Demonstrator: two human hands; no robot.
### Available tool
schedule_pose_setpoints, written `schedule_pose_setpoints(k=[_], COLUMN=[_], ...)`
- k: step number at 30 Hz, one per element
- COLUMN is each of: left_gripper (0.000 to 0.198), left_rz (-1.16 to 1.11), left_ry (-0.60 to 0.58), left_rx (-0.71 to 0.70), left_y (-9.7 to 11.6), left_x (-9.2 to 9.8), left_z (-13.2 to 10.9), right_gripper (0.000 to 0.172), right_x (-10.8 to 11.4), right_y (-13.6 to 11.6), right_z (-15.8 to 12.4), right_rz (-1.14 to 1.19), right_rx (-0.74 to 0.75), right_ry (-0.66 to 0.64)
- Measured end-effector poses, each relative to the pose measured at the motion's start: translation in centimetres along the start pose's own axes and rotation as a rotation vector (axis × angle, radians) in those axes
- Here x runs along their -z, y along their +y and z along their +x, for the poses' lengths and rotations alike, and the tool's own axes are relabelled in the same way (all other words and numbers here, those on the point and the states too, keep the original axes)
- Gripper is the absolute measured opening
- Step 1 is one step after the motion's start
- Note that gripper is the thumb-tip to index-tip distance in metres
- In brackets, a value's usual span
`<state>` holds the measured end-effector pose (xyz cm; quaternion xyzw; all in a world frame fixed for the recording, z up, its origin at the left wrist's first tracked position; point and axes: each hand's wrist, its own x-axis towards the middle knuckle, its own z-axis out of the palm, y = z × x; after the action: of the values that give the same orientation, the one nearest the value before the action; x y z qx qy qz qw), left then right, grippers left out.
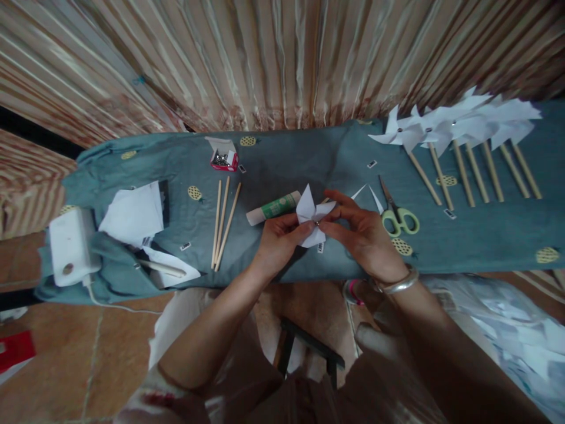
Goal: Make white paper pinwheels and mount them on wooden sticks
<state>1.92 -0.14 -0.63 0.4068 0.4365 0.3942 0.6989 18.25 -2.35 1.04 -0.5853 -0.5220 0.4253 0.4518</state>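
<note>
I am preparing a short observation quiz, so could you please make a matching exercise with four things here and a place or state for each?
1. Scissors
2. Nearest paper pinwheel
3. Glue stick
4. Small red box

A. Just beyond the left hand
B. Just right of the right hand
C. Open, with small metal pieces inside
D. Held by both hands

Pairs: 1-B; 2-D; 3-A; 4-C
</note>
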Motion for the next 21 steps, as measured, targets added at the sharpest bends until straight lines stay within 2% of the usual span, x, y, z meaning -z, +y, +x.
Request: schedule_pose_setpoints(k=[4,11,21], left_gripper=[0.026,0.028,0.026], left_rz=[-0.008,-0.036,-0.052], left_ry=[0.001,-0.019,0.002], left_rx=[0.0,0.044,0.064], left_y=[0.11,0.46,0.62], left_x=[-0.03,-0.19,-0.31], left_z=[-0.03,-0.22,-0.22], right_gripper=[0.007,0.012,0.009], right_x=[0.01,0.25,-0.16], right_y=[0.05,-0.2,-0.33], right_z=[0.01,0.19,-0.01], right_rz=[-0.013,0.173,0.208], right_rx=[-0.002,-0.093,-0.108], right_ry=[0.018,-0.082,-0.051])
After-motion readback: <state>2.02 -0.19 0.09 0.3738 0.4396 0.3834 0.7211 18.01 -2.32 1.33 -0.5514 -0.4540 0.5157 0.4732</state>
